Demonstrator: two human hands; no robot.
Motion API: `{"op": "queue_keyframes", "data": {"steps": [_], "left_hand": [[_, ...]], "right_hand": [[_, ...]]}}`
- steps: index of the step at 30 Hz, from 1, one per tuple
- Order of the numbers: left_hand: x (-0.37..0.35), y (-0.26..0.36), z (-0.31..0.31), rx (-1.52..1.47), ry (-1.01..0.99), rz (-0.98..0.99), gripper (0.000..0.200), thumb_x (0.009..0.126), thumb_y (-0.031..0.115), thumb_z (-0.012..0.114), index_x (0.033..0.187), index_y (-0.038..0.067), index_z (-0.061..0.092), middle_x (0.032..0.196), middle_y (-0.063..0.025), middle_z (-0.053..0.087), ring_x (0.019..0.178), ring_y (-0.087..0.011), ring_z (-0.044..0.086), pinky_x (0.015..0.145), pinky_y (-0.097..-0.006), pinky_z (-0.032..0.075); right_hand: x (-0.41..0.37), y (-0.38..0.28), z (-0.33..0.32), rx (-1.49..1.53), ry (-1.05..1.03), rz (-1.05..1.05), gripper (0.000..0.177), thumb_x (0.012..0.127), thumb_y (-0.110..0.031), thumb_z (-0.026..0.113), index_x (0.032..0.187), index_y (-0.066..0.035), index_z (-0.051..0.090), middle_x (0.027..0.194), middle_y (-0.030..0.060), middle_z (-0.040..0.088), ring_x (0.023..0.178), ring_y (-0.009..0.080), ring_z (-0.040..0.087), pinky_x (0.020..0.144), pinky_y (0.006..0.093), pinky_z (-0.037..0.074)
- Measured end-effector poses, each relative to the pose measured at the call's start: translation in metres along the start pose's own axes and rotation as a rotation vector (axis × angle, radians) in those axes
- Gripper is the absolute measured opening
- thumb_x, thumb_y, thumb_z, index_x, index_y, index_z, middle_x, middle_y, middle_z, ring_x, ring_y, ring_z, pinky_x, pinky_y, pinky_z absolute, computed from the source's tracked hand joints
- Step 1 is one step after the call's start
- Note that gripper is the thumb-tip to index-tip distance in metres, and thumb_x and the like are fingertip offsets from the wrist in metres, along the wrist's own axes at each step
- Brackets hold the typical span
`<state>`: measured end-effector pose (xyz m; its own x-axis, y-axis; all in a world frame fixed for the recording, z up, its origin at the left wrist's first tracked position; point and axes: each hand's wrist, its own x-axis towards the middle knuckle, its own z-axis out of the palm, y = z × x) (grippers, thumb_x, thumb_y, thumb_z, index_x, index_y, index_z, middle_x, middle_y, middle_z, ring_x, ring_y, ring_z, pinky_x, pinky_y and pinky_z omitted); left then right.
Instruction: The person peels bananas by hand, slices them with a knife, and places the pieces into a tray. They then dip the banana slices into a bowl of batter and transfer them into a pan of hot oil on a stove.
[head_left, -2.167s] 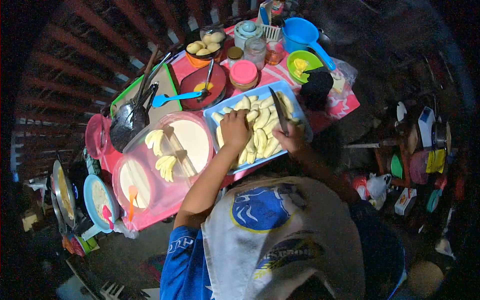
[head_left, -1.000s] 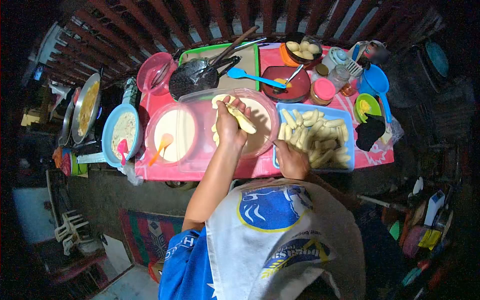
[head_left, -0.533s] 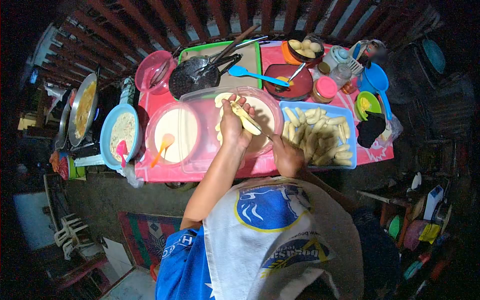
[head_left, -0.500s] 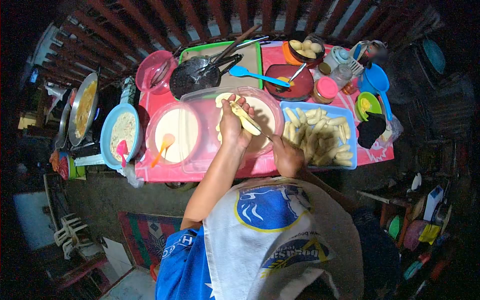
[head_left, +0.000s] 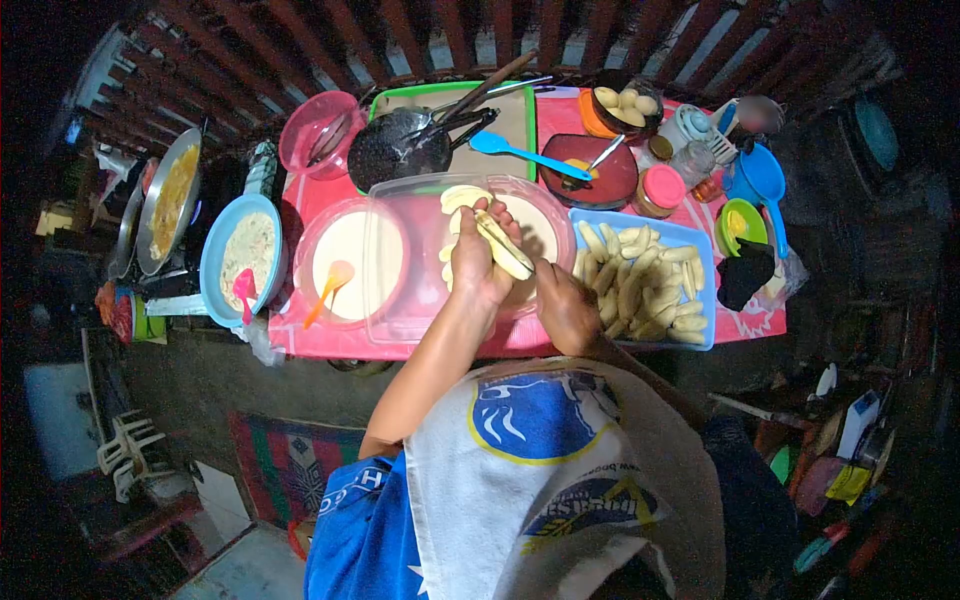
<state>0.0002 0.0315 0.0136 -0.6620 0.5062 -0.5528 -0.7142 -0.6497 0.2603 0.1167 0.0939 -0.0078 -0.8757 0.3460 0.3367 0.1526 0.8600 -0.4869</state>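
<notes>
My left hand [head_left: 484, 262] is closed around a peeled banana [head_left: 506, 252], with a dark lengthwise cut line showing along it. My right hand [head_left: 568, 308] sits just to the right, fingers wrapped around a knife handle that they mostly hide; the blade is hard to make out beside the banana's lower end. Under my left hand is a clear plastic tray [head_left: 390, 318], holding flattened banana slices [head_left: 464, 196]. A bowl of pale batter [head_left: 533, 225] is partly behind my hands. Close to my right hand, a light blue tray [head_left: 708, 300] holds several peeled bananas [head_left: 640, 285].
Left of the tray are a pink bowl of batter [head_left: 345, 250] with an orange spoon [head_left: 330, 290], and a blue basin [head_left: 212, 285]. A frying pan [head_left: 170, 205] stands farther left. Behind lie a black pan [head_left: 400, 150], a blue spatula [head_left: 530, 157] and a dark red dish [head_left: 610, 190].
My left hand has tilted the banana more upright, turning its cut line into view. The knife blade, plainly visible along the banana before, has drawn back with my right hand. The whole view shifted slightly.
</notes>
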Motion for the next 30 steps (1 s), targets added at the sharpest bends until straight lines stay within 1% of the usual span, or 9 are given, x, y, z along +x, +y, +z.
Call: {"op": "queue_keyframes", "data": {"steps": [6, 8, 11, 15, 17, 19, 24, 26, 30], "left_hand": [[0.0, 0.0, 0.004, -0.077, 0.041, -0.03, 0.028, 0.09, 0.033, 0.029, 0.1, 0.011, 0.044, 0.086, -0.0048, 0.05, 0.083, -0.0163, 0.051, 0.076, -0.032, 0.046], [0.001, 0.001, 0.004, -0.078, 0.046, -0.03, 0.028, 0.09, 0.033, 0.029, 0.101, 0.012, 0.044, 0.09, -0.0051, 0.05, 0.092, -0.0185, 0.05, 0.083, -0.0393, 0.043], [0.004, 0.006, 0.0, -0.032, 0.09, -0.036, 0.026, 0.09, 0.032, 0.031, 0.094, 0.013, 0.048, 0.089, -0.0018, 0.053, 0.091, -0.0204, 0.053, 0.08, -0.042, 0.043], [0.005, 0.01, -0.005, -0.047, 0.068, -0.035, 0.027, 0.09, 0.035, 0.03, 0.1, 0.014, 0.044, 0.089, -0.0039, 0.053, 0.093, -0.0173, 0.05, 0.082, -0.0388, 0.041], [0.01, 0.012, -0.014, -0.074, 0.024, -0.054, 0.021, 0.089, 0.03, 0.035, 0.093, 0.013, 0.048, 0.086, 0.0002, 0.055, 0.09, -0.0191, 0.053, 0.078, -0.0404, 0.044], [0.011, 0.012, -0.017, -0.082, 0.029, -0.04, 0.02, 0.089, 0.028, 0.036, 0.091, 0.012, 0.048, 0.086, -0.0007, 0.055, 0.088, -0.0192, 0.054, 0.077, -0.0398, 0.045], [0.008, 0.013, -0.015, -0.162, 0.029, -0.03, 0.018, 0.088, 0.025, 0.039, 0.088, 0.01, 0.048, 0.083, -0.0034, 0.056, 0.084, -0.0203, 0.055, 0.077, -0.0368, 0.046], [0.006, 0.014, -0.013, -0.097, 0.027, -0.028, 0.024, 0.09, 0.033, 0.03, 0.094, 0.014, 0.043, 0.079, -0.0017, 0.054, 0.084, -0.015, 0.052, 0.08, -0.0323, 0.039], [0.006, 0.017, -0.015, -0.089, 0.034, -0.009, 0.023, 0.09, 0.032, 0.03, 0.094, 0.013, 0.042, 0.079, -0.0028, 0.053, 0.084, -0.0161, 0.051, 0.083, -0.0339, 0.038]], "right_hand": [[0.005, -0.002, 0.004, -0.014, -0.035, 0.02, 0.021, 0.07, 0.003, 0.048, 0.091, -0.002, 0.048, 0.069, 0.0152, 0.051, 0.065, 0.0312, 0.054, 0.053, 0.0366, 0.042], [0.006, 0.001, 0.01, -0.013, -0.054, 0.017, 0.023, 0.07, 0.003, 0.049, 0.092, -0.002, 0.048, 0.07, 0.0152, 0.051, 0.066, 0.0312, 0.054, 0.054, 0.0364, 0.043], [0.01, 0.002, 0.013, 0.007, -0.065, 0.006, 0.028, 0.069, 0.004, 0.049, 0.096, -0.002, 0.048, 0.073, 0.0151, 0.052, 0.068, 0.031, 0.054, 0.056, 0.0362, 0.043], [0.015, 0.003, 0.021, 0.03, -0.095, -0.02, 0.034, 0.069, 0.004, 0.048, 0.102, -0.003, 0.046, 0.075, 0.0159, 0.052, 0.069, 0.0326, 0.054, 0.058, 0.0372, 0.044], [0.018, 0.002, 0.021, 0.058, -0.107, -0.01, 0.035, 0.069, 0.004, 0.047, 0.103, -0.002, 0.046, 0.076, 0.0166, 0.052, 0.07, 0.0334, 0.054, 0.06, 0.0378, 0.044], [0.022, 0.001, 0.022, 0.085, -0.121, 0.0, 0.036, 0.069, 0.004, 0.047, 0.105, -0.002, 0.046, 0.077, 0.0172, 0.053, 0.071, 0.0343, 0.054, 0.061, 0.0383, 0.044], [0.031, -0.006, 0.023, 0.166, -0.242, 0.091, 0.03, 0.076, -0.007, 0.042, 0.106, -0.005, 0.045, 0.083, 0.0195, 0.055, 0.078, 0.0361, 0.054, 0.066, 0.0418, 0.043], [0.035, -0.01, 0.02, 0.203, -0.259, 0.112, 0.028, 0.077, -0.008, 0.042, 0.105, -0.006, 0.046, 0.083, 0.0195, 0.055, 0.079, 0.036, 0.054, 0.066, 0.0421, 0.043], [0.037, -0.008, 0.026, 0.196, -0.285, 0.099, 0.025, 0.078, -0.01, 0.041, 0.102, -0.006, 0.046, 0.081, 0.019, 0.055, 0.077, 0.0363, 0.055, 0.066, 0.0418, 0.043]]}}
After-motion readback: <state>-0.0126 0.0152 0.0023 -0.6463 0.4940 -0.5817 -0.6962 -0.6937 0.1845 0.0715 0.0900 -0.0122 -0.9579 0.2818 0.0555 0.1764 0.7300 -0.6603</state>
